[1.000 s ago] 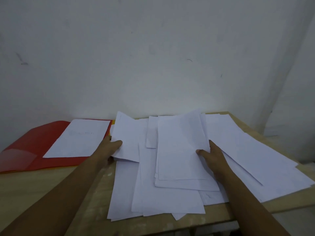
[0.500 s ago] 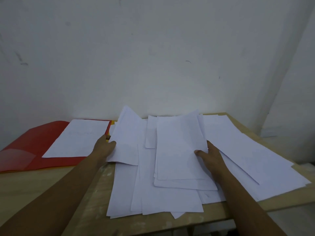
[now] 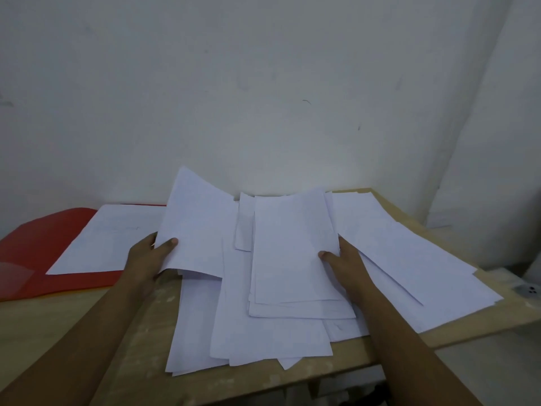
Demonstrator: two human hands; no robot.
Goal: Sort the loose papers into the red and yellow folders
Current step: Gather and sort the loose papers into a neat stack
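Open red plastic folder [image 3: 38,259] lying flat at the left of the pale wooden table [image 3: 58,326], one white sheet [image 3: 108,238] resting on it. Left hand [image 3: 149,259] pinching a lifted, curved white paper sheet [image 3: 196,227] between thumb and fingers. Loose white papers [image 3: 263,332] spread across the table's middle. Right hand [image 3: 345,268] gripping a small white stack [image 3: 292,247] at its right edge.

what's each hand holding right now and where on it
The left hand pinches a lifted sheet at its near left corner. The right hand grips a small paper stack by its right edge.
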